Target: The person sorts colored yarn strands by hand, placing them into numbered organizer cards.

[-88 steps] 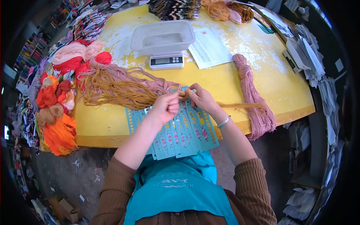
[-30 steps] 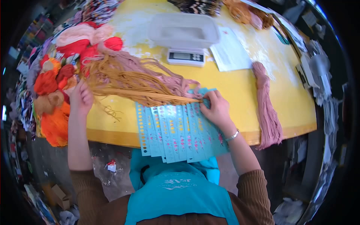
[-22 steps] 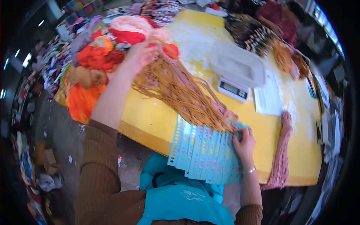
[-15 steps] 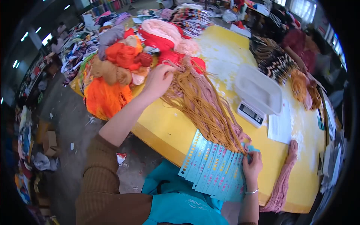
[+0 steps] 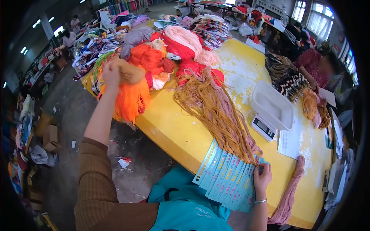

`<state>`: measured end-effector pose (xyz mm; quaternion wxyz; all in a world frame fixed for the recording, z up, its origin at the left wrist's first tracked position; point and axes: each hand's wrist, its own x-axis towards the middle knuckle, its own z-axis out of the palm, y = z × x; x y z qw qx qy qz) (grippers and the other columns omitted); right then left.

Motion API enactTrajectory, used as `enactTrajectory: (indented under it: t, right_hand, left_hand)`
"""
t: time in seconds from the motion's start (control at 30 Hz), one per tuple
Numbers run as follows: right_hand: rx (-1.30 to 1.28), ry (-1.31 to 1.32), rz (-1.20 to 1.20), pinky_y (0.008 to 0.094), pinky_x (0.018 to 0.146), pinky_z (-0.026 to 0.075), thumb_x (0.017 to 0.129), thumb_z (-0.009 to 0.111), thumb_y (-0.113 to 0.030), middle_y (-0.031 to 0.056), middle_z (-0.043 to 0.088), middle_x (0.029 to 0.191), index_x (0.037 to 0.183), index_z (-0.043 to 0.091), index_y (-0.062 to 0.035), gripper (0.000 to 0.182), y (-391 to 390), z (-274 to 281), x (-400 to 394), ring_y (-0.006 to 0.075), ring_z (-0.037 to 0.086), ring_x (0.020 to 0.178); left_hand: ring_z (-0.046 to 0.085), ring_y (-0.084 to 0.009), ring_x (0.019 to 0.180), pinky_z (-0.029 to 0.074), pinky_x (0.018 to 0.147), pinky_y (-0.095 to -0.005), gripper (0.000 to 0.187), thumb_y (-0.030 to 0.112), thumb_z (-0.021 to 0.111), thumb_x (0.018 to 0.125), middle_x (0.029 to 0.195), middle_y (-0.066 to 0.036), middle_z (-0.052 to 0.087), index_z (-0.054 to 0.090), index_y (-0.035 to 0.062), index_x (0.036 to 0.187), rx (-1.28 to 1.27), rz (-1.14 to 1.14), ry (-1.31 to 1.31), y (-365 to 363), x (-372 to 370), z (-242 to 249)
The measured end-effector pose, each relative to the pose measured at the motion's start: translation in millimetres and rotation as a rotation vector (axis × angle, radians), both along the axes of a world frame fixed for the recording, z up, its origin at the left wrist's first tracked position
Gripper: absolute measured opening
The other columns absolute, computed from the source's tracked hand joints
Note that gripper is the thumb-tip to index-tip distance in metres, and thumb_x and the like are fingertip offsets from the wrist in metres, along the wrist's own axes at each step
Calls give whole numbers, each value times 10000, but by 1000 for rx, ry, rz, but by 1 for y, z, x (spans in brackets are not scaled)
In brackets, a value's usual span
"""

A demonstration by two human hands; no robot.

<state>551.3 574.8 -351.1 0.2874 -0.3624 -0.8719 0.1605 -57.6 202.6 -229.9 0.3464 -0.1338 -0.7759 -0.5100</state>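
My left hand is at the pile on the left, its fingers closed on a tan skein of yarn. Bright orange yarn hangs just below it. My right hand pinches the upper right end of a fanned row of light-blue punched cards, which overhang the table's front edge. Long mustard-brown strands lie across the table down to the cards' top edge, with dusty-pink strands beside them.
Red and pale-pink skeins are heaped behind. A white scale bearing a plastic tray stands right, near a printed sheet and a pink hank. Another person sits at the far right.
My left hand has moved from the top of the brown strands leftward to the tan skein. My right hand stays at the cards. The view has shifted slightly.
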Motion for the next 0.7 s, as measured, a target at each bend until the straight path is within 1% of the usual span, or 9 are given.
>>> enactTrajectory:
  t: [0.03,0.1,0.17,0.3,0.37,0.53,0.6,0.63,0.7]
  right_hand:
    - [-5,-4,-2,370,595,477,748,667,-108,102,560,826,892,563,-63,184,0,0,0,271,577,666]
    - [-10,-3,-2,371,598,478,750,667,-111,102,558,825,892,562,-64,182,0,-1,0,271,578,669]
    - [-19,-9,-10,370,599,477,750,668,-109,103,557,824,888,561,-61,181,0,-3,1,272,577,668]
    - [-27,11,3,369,598,476,756,665,-105,105,556,822,882,557,-57,173,-1,-2,1,272,575,664]
    - [-24,26,15,369,597,474,762,658,-96,107,554,819,876,555,-52,160,-3,-1,1,270,572,660]
    - [-21,-12,42,358,594,471,780,655,-84,108,569,836,880,557,-48,144,2,0,-1,264,570,656]
    - [-34,1,57,352,598,470,786,653,-63,109,582,838,909,577,-45,145,-9,15,-11,259,568,660]
    - [-15,37,68,350,601,470,788,652,-52,109,588,836,928,591,-43,152,-27,32,-25,255,568,667]
    - [-66,122,267,363,638,481,769,665,-29,127,611,887,970,617,-34,207,-58,55,-48,253,585,728]
  left_hand:
    - [614,-260,1028,501,872,-373,264,159,591,870,1117,-120,623,617,25,1097,262,17,-152,-9,18,20]
    - [640,-232,950,549,783,-368,229,167,586,886,1069,-84,628,623,3,1041,1054,-267,-224,-55,-7,26]
    - [653,-225,894,572,717,-366,194,153,586,886,1013,-72,635,620,-5,994,1249,-141,-158,-107,-16,28]
    - [647,-204,920,568,756,-370,189,112,577,882,1056,-80,616,588,25,1049,954,-35,15,-165,43,39]
    - [625,-192,984,549,817,-340,204,110,547,894,1079,-89,612,591,32,1077,939,11,47,-149,99,60]
    - [590,-236,1085,491,955,-391,355,115,577,842,1118,-98,622,561,13,1182,832,-532,-385,-136,182,65]
    - [594,-252,1096,491,958,-396,359,155,565,866,1158,-110,621,563,19,1198,1010,-767,-741,-117,216,61]
    - [596,-259,1108,488,967,-409,380,170,545,883,1201,-118,608,542,26,1235,947,-688,-789,-112,224,51]
    - [593,-253,1116,486,975,-410,404,187,535,899,1232,-113,591,515,37,1273,975,-743,-949,-100,241,26]
